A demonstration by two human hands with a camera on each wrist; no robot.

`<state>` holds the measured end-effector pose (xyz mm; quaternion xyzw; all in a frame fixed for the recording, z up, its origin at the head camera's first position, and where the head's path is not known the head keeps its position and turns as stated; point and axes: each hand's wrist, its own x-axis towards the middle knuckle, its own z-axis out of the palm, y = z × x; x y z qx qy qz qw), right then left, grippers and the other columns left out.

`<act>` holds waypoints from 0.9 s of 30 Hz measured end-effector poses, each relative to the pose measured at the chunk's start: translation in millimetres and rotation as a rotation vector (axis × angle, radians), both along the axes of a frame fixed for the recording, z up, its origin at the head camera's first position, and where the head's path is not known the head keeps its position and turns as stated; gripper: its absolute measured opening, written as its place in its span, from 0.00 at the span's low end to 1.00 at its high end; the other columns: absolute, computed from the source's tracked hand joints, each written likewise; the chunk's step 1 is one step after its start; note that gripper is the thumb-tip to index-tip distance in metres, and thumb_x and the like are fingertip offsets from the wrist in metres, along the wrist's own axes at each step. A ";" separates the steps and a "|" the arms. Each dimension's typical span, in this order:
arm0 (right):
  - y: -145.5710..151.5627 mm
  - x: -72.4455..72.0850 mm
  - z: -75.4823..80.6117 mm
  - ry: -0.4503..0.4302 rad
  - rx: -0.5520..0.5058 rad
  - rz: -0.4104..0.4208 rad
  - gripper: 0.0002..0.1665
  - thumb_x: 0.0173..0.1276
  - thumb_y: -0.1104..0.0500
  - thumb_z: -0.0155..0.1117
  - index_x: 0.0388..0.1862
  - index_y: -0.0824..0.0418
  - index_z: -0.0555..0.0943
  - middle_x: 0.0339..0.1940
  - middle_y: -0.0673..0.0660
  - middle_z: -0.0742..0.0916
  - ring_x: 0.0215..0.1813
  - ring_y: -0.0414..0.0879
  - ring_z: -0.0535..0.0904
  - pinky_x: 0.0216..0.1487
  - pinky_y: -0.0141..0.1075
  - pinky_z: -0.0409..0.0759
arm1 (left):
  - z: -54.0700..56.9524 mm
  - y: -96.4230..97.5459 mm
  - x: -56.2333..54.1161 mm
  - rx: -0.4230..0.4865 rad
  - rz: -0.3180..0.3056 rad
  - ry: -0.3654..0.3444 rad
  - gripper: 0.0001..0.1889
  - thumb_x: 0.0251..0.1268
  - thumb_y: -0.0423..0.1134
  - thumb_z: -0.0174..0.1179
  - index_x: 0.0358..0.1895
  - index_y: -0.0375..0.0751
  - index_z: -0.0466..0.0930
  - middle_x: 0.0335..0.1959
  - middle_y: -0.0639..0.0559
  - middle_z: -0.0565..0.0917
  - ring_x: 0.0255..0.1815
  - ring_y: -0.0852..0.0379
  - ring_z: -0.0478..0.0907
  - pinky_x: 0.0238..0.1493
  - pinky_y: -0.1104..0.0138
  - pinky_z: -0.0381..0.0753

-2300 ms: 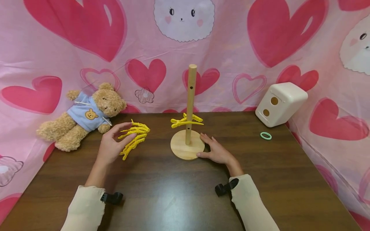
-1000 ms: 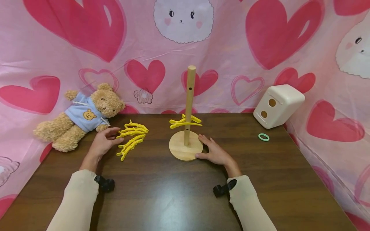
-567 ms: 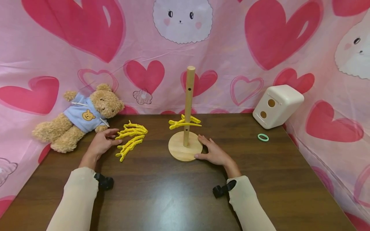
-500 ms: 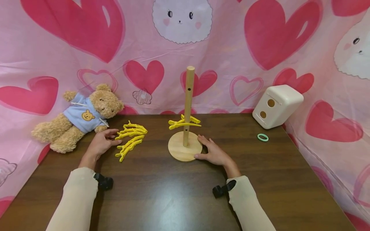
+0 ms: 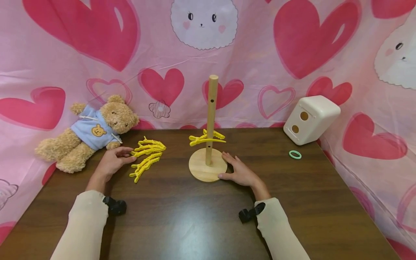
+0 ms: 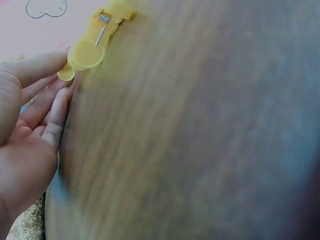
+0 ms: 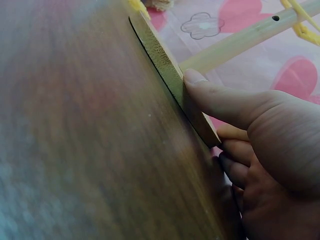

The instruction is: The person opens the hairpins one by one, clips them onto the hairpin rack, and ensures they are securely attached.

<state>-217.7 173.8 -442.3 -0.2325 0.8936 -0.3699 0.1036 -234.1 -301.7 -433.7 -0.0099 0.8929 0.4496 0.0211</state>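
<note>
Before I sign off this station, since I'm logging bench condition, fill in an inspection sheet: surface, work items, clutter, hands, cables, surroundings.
Surface: dark wood-grain table, glare near the front.
Work items: wooden pole upright on its round base; yellow alligator clip across the pole's lower part; more yellow clips fanned out to the left.
Clutter: teddy bear in a light-blue hoodie, back left; white box with two round holes, tilted, back right; mint-green ring nearby.
Hands: left hand has fingertips at a clip's handle end, pinch uncertain; right hand holds the base's rim, thumb on top.
Cables: nothing seen.
Surroundings: pink heart-print cloth behind.
</note>
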 end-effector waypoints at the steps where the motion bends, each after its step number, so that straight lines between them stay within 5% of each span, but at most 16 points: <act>1: 0.1 -0.1 -0.1 0.001 -0.001 0.001 0.53 0.66 0.48 0.74 0.79 0.70 0.58 0.81 0.66 0.60 0.82 0.59 0.49 0.80 0.54 0.40 | 0.8 -0.9 0.6 0.004 0.001 0.001 0.29 0.67 0.45 0.69 0.64 0.28 0.76 0.57 0.32 0.79 0.51 0.53 0.75 0.44 0.74 0.74; 5: 0.5 -0.4 -0.6 0.001 -0.004 0.002 0.53 0.66 0.49 0.74 0.79 0.70 0.58 0.81 0.66 0.60 0.82 0.59 0.49 0.80 0.54 0.39 | 3.9 -4.3 3.0 0.018 -0.002 -0.010 0.31 0.67 0.49 0.69 0.65 0.31 0.76 0.59 0.34 0.79 0.49 0.62 0.76 0.44 0.76 0.74; 13: 1.2 0.5 -0.2 0.012 -0.014 0.010 0.53 0.66 0.49 0.74 0.78 0.72 0.59 0.80 0.68 0.60 0.81 0.61 0.50 0.79 0.55 0.40 | 2.0 -6.9 6.2 0.030 -0.002 -0.068 0.34 0.66 0.53 0.69 0.66 0.31 0.75 0.64 0.34 0.76 0.61 0.45 0.73 0.50 0.69 0.72; 21: 0.4 0.6 -2.4 0.002 0.004 0.002 0.52 0.67 0.49 0.73 0.79 0.71 0.59 0.81 0.66 0.60 0.82 0.60 0.48 0.80 0.55 0.39 | 6.5 -5.6 11.5 0.058 -0.015 -0.010 0.32 0.67 0.50 0.69 0.65 0.30 0.75 0.58 0.35 0.78 0.47 0.66 0.75 0.45 0.77 0.75; 27: -0.1 0.4 -1.1 -0.002 0.003 -0.003 0.52 0.67 0.49 0.73 0.79 0.71 0.59 0.81 0.66 0.59 0.82 0.60 0.48 0.79 0.55 0.39 | 15.0 -0.5 14.3 0.092 -0.017 0.040 0.31 0.69 0.49 0.67 0.66 0.30 0.74 0.57 0.37 0.78 0.45 0.70 0.76 0.45 0.78 0.75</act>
